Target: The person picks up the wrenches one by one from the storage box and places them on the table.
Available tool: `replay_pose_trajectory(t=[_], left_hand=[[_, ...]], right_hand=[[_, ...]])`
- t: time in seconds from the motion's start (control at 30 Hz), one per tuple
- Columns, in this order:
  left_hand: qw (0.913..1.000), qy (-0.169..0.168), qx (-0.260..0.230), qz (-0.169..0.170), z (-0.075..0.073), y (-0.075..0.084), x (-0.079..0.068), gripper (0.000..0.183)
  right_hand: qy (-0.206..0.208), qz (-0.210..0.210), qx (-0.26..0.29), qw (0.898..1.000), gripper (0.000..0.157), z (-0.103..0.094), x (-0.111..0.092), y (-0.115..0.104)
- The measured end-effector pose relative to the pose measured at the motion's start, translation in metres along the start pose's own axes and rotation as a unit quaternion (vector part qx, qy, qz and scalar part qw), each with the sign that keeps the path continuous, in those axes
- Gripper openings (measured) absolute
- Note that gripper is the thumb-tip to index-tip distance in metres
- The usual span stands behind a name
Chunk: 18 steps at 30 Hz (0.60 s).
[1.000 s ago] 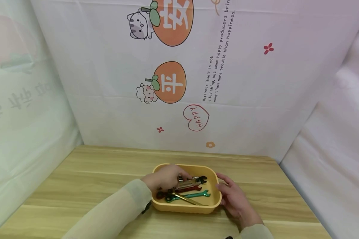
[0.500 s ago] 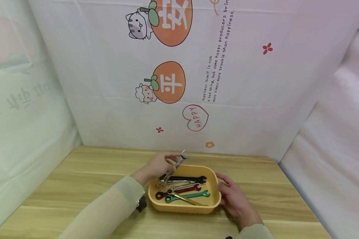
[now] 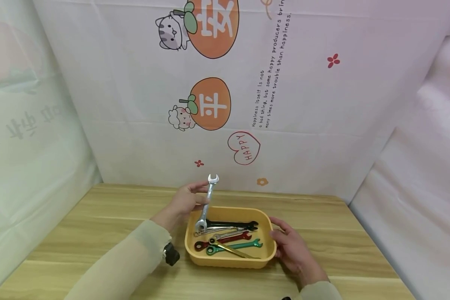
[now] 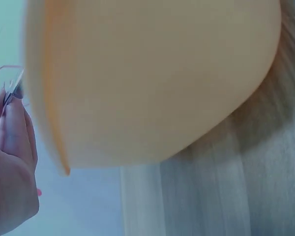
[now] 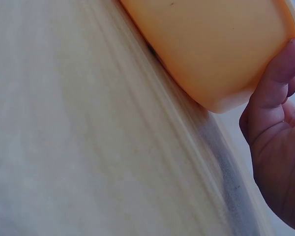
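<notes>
My left hand (image 3: 184,201) pinches a silver combination wrench (image 3: 208,198) by its shank. Its open end points up, and its ring end is low over the left part of a yellow plastic bin (image 3: 230,261). In the left wrist view, the left hand (image 4: 12,162) shows beyond the bin's outer wall (image 4: 152,78), with only a bit of the wrench visible. My right hand (image 3: 294,252) holds the bin's right end, thumb (image 5: 285,61) at the rim. Inside lie black (image 3: 228,224), red (image 3: 230,239), green (image 3: 243,245), gold (image 3: 232,249) and other silver wrenches (image 3: 225,234).
The bin stands on a wood-grain table (image 3: 135,227). A printed white cloth (image 3: 303,158) hangs behind the table's back edge, with more white cloth at both sides. A black strap device (image 3: 171,254) sits on the left wrist.
My left hand has lifted the silver wrench out from among the others, moving up and left, and the wrench has swung nearly upright. The right hand has stayed at the bin's end.
</notes>
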<state>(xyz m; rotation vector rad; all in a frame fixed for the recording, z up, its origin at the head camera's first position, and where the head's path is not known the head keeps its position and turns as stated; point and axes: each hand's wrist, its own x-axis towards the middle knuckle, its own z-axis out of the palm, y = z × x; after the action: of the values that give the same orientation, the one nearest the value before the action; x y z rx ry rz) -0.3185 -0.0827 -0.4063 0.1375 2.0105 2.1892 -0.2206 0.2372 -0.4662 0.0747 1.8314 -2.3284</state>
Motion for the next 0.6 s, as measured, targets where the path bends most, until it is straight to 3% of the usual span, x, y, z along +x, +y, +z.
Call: replay_pose_trajectory(t=[0.27,0.6], left_hand=[[0.9988,0.035,-0.029,-0.020,-0.032,0.002,0.001,0.066],[0.9978,0.042,-0.035,-0.037,-0.093,-0.007,-0.015,0.066]], right_hand=[[-0.008,-0.002,0.005,1.000,0.061,-0.001,0.001,0.000],[-0.006,-0.005,0.005,1.000,0.060,-0.001,0.001,0.001]])
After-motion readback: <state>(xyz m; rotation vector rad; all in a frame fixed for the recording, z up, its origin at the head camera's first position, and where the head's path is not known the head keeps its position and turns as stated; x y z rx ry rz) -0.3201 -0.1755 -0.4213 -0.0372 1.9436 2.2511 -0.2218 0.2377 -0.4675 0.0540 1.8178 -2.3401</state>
